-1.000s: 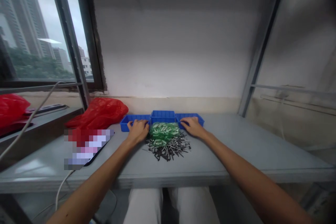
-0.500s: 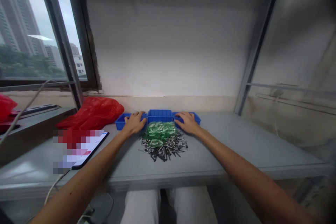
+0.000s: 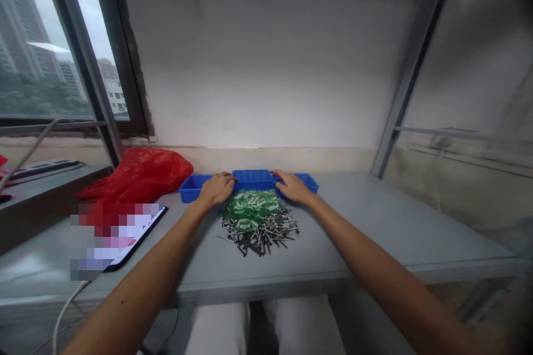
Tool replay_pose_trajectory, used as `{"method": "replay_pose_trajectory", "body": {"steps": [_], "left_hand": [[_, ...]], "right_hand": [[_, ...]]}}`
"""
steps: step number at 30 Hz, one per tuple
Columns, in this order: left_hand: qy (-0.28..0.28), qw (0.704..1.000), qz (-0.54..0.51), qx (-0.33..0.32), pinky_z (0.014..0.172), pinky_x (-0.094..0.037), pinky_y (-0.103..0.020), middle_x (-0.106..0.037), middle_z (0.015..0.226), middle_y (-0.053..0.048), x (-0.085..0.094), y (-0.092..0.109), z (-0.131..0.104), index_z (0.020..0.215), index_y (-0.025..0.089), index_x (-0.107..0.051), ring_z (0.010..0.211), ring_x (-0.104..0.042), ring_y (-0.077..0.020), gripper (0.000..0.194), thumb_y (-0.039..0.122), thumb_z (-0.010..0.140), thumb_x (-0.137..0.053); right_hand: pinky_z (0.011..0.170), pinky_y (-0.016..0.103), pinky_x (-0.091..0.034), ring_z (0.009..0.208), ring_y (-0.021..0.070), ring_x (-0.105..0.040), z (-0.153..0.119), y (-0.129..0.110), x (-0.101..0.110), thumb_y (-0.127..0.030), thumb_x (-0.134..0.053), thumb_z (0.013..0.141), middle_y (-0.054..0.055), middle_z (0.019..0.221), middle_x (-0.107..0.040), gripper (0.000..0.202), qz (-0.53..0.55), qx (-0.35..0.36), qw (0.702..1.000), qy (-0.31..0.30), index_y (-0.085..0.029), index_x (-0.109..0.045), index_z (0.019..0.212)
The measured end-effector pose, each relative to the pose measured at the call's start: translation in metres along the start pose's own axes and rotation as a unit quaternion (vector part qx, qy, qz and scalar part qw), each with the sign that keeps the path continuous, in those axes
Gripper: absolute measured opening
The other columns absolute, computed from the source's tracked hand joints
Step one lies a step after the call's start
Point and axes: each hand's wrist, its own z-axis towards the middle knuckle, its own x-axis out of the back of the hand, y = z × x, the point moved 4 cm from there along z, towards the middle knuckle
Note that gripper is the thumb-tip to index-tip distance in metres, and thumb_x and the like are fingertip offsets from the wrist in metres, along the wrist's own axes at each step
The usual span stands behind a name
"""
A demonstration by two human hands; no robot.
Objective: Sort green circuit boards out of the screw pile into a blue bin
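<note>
1. Left hand (image 3: pixel 217 187): the fingers are bent close together, tips placed at the left end of the middle blue bin (image 3: pixel 251 180); whether it is gripped cannot be told.
2. Right hand (image 3: pixel 292 187): forefinger and thumb are held apart at the middle blue bin's right end; whether it is gripped cannot be told.
3. The middle blue bin is flanked by the left blue bin (image 3: pixel 189 194) and right blue bin (image 3: pixel 310 183).
4. Green pieces (image 3: pixel 252 205) are heaped just before the middle blue bin, partly covering dark and silver screws (image 3: pixel 263 239).
5. Farther left of it, a red bag (image 3: pixel 145 172) and phone (image 3: pixel 139 236) are laid.
</note>
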Motion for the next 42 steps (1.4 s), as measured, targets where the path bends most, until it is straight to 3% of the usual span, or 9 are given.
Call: {"method": "replay_pose_trajectory", "body": {"steps": [6, 16, 18, 21, 24, 27, 31, 35, 42], "left_hand": [[0.006, 1.0, -0.012, -0.008, 0.105, -0.04, -0.039, -0.058, 0.134, -0.002, 0.0, 0.0, 0.001, 0.114, 0.025, -0.067, 0.119, -0.056, -0.0248, 0.046, 0.031, 0.092, -0.028], [0.01, 0.999, -0.051, -0.014, 0.103, -0.042, -0.038, -0.064, 0.125, -0.009, 0.002, 0.003, 0.005, 0.109, 0.016, -0.07, 0.116, -0.058, -0.0256, 0.048, 0.028, 0.091, -0.027], [0.025, 0.998, -0.035, -0.042, 0.103, -0.042, -0.039, -0.063, 0.125, -0.012, 0.007, 0.004, 0.003, 0.115, 0.014, -0.066, 0.117, -0.056, -0.0262, 0.047, 0.027, 0.091, -0.028], [0.09, 0.994, 0.008, -0.062, 0.101, -0.042, -0.045, -0.056, 0.129, -0.013, 0.022, 0.005, -0.002, 0.127, 0.015, -0.058, 0.119, -0.051, -0.0286, 0.047, 0.03, 0.091, -0.032], [0.126, 0.987, 0.004, -0.1, 0.1, -0.043, -0.047, -0.057, 0.122, -0.01, 0.032, 0.013, -0.012, 0.125, 0.018, -0.058, 0.115, -0.051, -0.0276, 0.043, 0.03, 0.091, -0.033], [0.1, 0.975, -0.049, -0.192, 0.101, -0.042, -0.046, -0.06, 0.116, -0.009, 0.03, 0.031, -0.023, 0.12, 0.018, -0.059, 0.111, -0.052, -0.0256, 0.039, 0.031, 0.092, -0.036], [0.038, 0.957, -0.101, -0.27, 0.105, -0.04, -0.046, -0.057, 0.129, -0.011, 0.016, 0.053, -0.035, 0.127, 0.019, -0.055, 0.12, -0.05, -0.0273, 0.045, 0.041, 0.089, -0.047], [-0.013, 0.955, -0.097, -0.279, 0.102, -0.042, -0.048, -0.057, 0.13, -0.013, 0.002, 0.061, -0.038, 0.128, 0.018, -0.054, 0.12, -0.051, -0.0311, 0.055, 0.049, 0.083, -0.055], [-0.018, 0.961, -0.119, -0.249, 0.095, -0.048, -0.044, -0.058, 0.124, -0.011, 0.004, 0.062, -0.042, 0.12, 0.02, -0.056, 0.112, -0.057, -0.0283, 0.042, 0.039, 0.082, -0.057]], "right_hand": [[0.097, 0.044, -0.048, 0.114, 0.0257, -0.061, -0.001, -0.001, 0.003, -0.016, -0.047, 0.085, 0.007, 0.127, -0.064, 0.057, 0.04, -0.028, 0.999, -0.006, -0.029, -0.042, 0.14], [0.099, 0.044, -0.046, 0.116, 0.0234, -0.06, 0.0, -0.003, 0.005, -0.014, -0.039, 0.089, 0.006, 0.125, -0.066, 0.055, 0.03, -0.021, 0.999, 0.01, -0.03, -0.038, 0.142], [0.1, 0.045, -0.046, 0.117, 0.0236, -0.059, -0.004, -0.007, 0.008, -0.016, -0.041, 0.09, 0.006, 0.125, -0.065, 0.052, 0.019, -0.002, 0.999, 0.036, -0.029, -0.041, 0.14], [0.104, 0.048, -0.043, 0.122, 0.025, -0.055, -0.015, -0.018, 0.02, -0.026, -0.045, 0.093, 0.008, 0.129, -0.062, 0.039, 0.01, 0.017, 0.993, 0.118, -0.028, -0.05, 0.132], [0.106, 0.05, -0.04, 0.127, 0.0248, -0.05, -0.031, -0.038, 0.031, -0.033, -0.048, 0.095, 0.006, 0.127, -0.062, 0.03, 0.022, 0.026, 0.984, 0.172, -0.029, -0.058, 0.123], [0.106, 0.052, -0.038, 0.13, 0.0256, -0.047, -0.042, -0.062, 0.028, -0.037, -0.055, 0.092, 0.003, 0.13, -0.061, 0.032, 0.018, 0.057, 0.99, 0.128, -0.031, -0.058, 0.123], [0.108, 0.05, -0.036, 0.131, 0.0278, -0.045, -0.047, -0.079, 0.012, -0.045, -0.066, 0.083, 0.006, 0.137, -0.056, 0.052, -0.014, 0.104, 0.994, 0.044, -0.029, -0.053, 0.131], [0.107, 0.048, -0.035, 0.122, 0.0289, -0.053, -0.048, -0.075, 0.0, -0.049, -0.068, 0.08, 0.006, 0.129, -0.062, 0.057, -0.05, 0.104, 0.993, -0.003, -0.028, -0.054, 0.131], [0.098, 0.044, -0.04, 0.112, 0.027, -0.058, -0.048, -0.074, 0.002, -0.045, -0.068, 0.081, 0.006, 0.118, -0.066, 0.045, -0.04, 0.087, 0.995, -0.004, -0.025, -0.06, 0.12]]}}
